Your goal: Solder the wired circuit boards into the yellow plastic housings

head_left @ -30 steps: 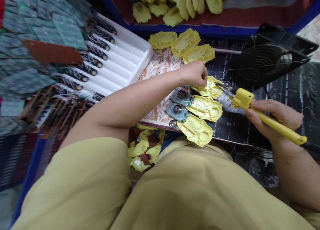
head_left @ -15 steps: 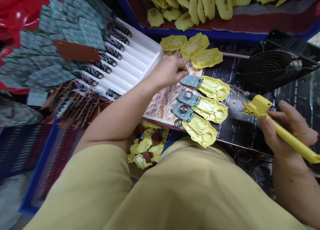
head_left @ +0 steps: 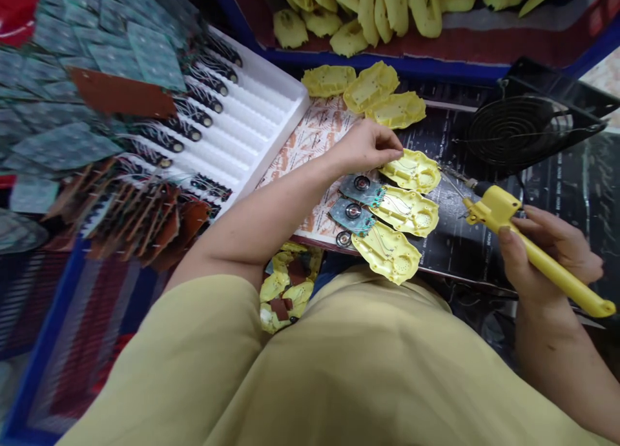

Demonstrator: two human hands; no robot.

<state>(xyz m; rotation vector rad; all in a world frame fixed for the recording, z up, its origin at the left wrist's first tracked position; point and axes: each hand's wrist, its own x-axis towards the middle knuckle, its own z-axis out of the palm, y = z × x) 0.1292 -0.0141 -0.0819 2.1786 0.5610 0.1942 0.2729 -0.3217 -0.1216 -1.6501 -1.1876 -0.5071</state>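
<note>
My right hand is wrapped around a yellow soldering gun, whose thin metal tip points left toward the shells. My left hand is closed in a pinch at the left end of the farthest wired yellow plastic shell. What lies between its fingertips is too small to make out, and the hand covers the circuit board there. Nearer to me are a second shell and a third shell, each wired to a grey-green circuit board. Round speakers lie on these boards; a loose speaker sits beside them.
A white foam tray with wired black parts stands left, beside stacked circuit boards. More yellow shells lie behind, below a blue-edged bin of yellow parts. A black fan stands at back right.
My left hand has moved right, from beside the far circuit board to the edge of its shell. The soldering gun stays in my right hand, nearly unmoved. The view has shifted slightly.
</note>
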